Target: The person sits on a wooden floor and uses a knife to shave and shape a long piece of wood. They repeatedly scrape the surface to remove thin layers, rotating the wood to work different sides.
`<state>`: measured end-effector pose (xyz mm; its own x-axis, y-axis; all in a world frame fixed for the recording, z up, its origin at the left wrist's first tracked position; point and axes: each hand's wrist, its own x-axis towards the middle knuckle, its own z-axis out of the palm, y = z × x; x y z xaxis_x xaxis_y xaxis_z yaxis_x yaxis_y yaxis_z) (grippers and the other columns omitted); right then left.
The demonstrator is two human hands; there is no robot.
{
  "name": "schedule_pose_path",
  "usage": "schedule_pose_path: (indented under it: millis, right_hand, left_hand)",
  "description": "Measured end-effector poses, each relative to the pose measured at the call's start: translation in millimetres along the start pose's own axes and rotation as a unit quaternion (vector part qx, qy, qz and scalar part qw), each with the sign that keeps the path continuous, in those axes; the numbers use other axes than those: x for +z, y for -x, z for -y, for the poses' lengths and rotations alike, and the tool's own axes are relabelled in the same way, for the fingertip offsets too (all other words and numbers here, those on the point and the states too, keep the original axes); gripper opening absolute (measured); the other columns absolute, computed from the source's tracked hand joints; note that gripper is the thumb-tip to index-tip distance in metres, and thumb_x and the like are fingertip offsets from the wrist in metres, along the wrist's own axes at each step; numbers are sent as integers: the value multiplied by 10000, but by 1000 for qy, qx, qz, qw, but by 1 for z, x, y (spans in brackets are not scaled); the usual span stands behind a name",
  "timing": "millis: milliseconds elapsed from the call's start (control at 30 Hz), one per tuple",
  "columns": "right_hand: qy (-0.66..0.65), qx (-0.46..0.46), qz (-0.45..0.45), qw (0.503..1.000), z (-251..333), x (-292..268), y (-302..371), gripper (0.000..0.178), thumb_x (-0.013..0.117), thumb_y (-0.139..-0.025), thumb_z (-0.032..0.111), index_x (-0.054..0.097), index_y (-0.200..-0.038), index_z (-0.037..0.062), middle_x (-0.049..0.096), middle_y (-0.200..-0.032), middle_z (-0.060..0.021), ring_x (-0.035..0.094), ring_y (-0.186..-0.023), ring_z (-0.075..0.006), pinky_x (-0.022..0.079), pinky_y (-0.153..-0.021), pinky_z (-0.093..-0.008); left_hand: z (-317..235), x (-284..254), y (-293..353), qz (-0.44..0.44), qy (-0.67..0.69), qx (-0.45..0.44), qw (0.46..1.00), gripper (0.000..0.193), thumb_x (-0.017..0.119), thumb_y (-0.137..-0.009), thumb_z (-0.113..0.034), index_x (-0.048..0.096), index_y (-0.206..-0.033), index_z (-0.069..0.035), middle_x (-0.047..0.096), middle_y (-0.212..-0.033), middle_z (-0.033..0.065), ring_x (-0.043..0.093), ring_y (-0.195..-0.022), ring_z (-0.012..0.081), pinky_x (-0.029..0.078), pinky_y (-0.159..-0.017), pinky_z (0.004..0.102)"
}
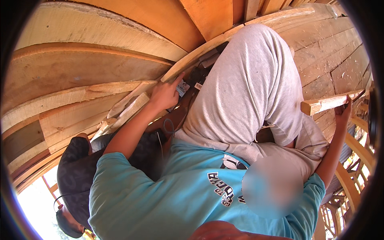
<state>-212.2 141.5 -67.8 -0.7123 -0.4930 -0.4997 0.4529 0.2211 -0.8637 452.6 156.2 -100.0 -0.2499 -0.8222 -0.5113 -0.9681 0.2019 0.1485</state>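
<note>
My left hand [163, 96] is by the curved wooden strip [208, 45], its index finger stretched toward the strip's edge and the other fingers bent. Just beside it is a dark tool with a pale label [183, 88], partly hidden by my hand and raised leg; its kind is unclear. Over on the right, my right hand [343, 111] is closed at the far end of a squared wooden beam [320, 105]. A thin dark stick-like tool [359, 96] juts out from its fingers. The fingertips are small and partly hidden there.
Curved, overlapping planks [88, 60] form a wall at the left and top. Shavings lie on the plank surface [320, 64] at upper right. A person in dark clothes [76, 176] is close at my left, with a cable [76, 193]. Timber framing [349, 184] stands lower right.
</note>
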Motion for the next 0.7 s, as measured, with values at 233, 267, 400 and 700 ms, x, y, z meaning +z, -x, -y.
schedule_pose_path:
  millis: [233,267,400,700]
  right_hand:
    - [6,-12,33,999,-4,-12,-11,428,607,-925,367,422,-565,224,290,-427,85,210,-351,-67,157,-360,-257]
    - [9,-14,31,999,-4,-12,-10,430,606,-925,368,421,-563,225,290,-427,85,211,-350,-67,157,-359,-257]
    - [18,-9,27,999,-5,-11,-10,445,603,-926,371,413,-553,219,291,-425,82,214,-348,-69,157,-359,-256]
    - [32,-13,17,999,-4,-1,3,450,610,-924,341,399,-547,213,288,-413,73,205,-335,-72,162,-351,-255]
  left_hand:
    - [26,37,15,16,-71,81,994,910,569,-756,-170,114,-1544,-143,659,-697,170,652,-645,353,525,-589,481]
    - [28,41,22,16,-84,85,993,903,570,-757,-174,125,-1541,-129,660,-704,168,652,-643,349,524,-586,482]
    - [37,55,40,-13,-45,101,994,862,584,-748,-155,205,-1520,-88,666,-738,167,652,-633,337,518,-571,493]
    - [43,64,59,-242,-18,157,957,701,594,-781,-143,353,-1433,-55,538,-1263,201,530,-1121,341,383,-920,494]
